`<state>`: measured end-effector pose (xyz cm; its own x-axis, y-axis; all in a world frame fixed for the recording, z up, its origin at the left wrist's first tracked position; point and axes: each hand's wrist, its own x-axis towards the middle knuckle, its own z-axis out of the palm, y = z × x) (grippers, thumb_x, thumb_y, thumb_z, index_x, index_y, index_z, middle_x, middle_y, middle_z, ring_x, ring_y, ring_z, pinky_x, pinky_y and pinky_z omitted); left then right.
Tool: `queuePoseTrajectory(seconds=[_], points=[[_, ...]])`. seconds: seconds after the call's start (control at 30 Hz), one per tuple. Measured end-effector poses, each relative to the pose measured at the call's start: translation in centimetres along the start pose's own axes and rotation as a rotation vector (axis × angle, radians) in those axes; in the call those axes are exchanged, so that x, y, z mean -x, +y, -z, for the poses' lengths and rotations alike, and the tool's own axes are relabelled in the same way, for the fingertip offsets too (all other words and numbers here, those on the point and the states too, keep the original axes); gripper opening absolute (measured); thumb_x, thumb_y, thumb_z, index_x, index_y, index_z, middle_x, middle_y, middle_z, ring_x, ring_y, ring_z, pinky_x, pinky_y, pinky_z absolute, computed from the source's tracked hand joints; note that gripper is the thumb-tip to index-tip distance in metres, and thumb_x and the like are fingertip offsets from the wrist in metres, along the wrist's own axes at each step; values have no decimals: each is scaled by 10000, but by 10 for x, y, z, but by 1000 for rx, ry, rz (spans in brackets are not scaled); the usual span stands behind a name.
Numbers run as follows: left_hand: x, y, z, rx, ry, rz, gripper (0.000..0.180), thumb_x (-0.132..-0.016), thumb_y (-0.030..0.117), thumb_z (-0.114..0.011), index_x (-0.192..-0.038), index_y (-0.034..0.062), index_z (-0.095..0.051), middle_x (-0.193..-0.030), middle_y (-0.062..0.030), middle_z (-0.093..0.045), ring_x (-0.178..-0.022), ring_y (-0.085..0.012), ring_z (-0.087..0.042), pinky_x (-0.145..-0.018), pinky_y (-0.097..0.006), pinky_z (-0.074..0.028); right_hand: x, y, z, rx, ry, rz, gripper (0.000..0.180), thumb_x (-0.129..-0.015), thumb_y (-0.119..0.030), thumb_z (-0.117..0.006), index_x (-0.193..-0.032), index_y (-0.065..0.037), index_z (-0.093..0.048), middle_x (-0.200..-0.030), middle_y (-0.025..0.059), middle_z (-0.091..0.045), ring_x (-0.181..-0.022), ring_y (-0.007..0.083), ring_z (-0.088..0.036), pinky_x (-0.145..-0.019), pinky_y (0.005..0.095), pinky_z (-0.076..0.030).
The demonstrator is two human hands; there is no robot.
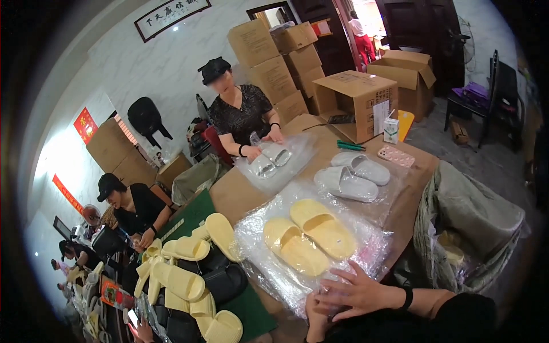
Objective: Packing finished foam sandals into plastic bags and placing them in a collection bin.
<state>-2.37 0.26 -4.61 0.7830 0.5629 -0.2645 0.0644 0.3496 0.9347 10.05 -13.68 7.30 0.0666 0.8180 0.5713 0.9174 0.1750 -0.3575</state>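
Observation:
A pair of yellow slippers (309, 237) lies side by side on clear plastic bags (257, 228), which spread over the table in front of me. I cannot tell whether the slippers are inside the top bag. My right hand (360, 291) reaches over the bags' near edge with its fingers spread, just below the slippers. Tucked close beside it, my left hand (316, 311) is curled at the plastic edge, its fingertips partly hidden by the right hand. Beyond the yellow pair, white slippers (351, 177) rest on more clear plastic.
Yellow and black slippers (183, 280) are heaped at the left on green cloth (251, 311). Across the table a co-worker (240, 108) handles bagged slippers (274, 160); another sits at the left. An open carton (360, 97), drink carton (391, 128), phone case (396, 156) and large sack (474, 211) stand or lie around.

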Motion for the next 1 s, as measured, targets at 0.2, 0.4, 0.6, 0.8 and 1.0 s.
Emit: queuePoseTrajectory(seconds=[0.2, 0.4, 0.6, 0.8, 1.0], points=[[19, 23, -20, -721, 167, -613, 267, -850, 217, -628, -1031, 21, -625, -1065, -221, -563, -1181, -443, -420, -1008, -554, -282, 1, 24, 4, 318, -99, -61, 767, -730, -430, -671, -1425, -324, -364, -1511, 87, -290, -1319, 306, -377, -1017, 537, -295], [26, 37, -26, -1070, -40, -737, 525, -841, 396, -645, -1297, 160, -539, -1375, -224, -392, -1325, -483, -234, -1050, -652, -95, -10, 43, 12, 102, -339, -341, 451, -726, -149, -652, -1170, -169, -582, -1249, 96, -530, -912, 280, -608, -772, 386, -485], [17, 17, -14, -1192, 3, -485, 527, -886, 399, -591, -1352, 175, -485, -1440, -199, -352, -1343, -500, -206, -1074, -615, -141, -19, 120, 84, 56, 523, -427, 570, -656, -115, -741, -1184, -48, -538, -1215, 166, -541, -1133, 326, -524, -966, 388, -417], [13, 18, -7, -1176, -59, -510, 471, -908, 370, -565, -1345, 210, -493, -1450, -213, -328, -1351, -494, -208, -1096, -581, -147, -31, 195, 101, 150, 600, -246, 461, -714, 38, -638, -1160, -8, -531, -1260, 177, -504, -1120, 333, -527, -928, 372, -433], [28, 44, 12, -1148, 319, -610, 574, -841, 286, -659, -1332, 50, -476, -1455, -240, -292, -1367, -453, -177, -1114, -545, -105, -7, 190, 78, 395, 241, -389, 491, -703, 99, -520, -1173, -42, -547, -1338, 168, -470, -1162, 401, -479, -959, 439, -419]])
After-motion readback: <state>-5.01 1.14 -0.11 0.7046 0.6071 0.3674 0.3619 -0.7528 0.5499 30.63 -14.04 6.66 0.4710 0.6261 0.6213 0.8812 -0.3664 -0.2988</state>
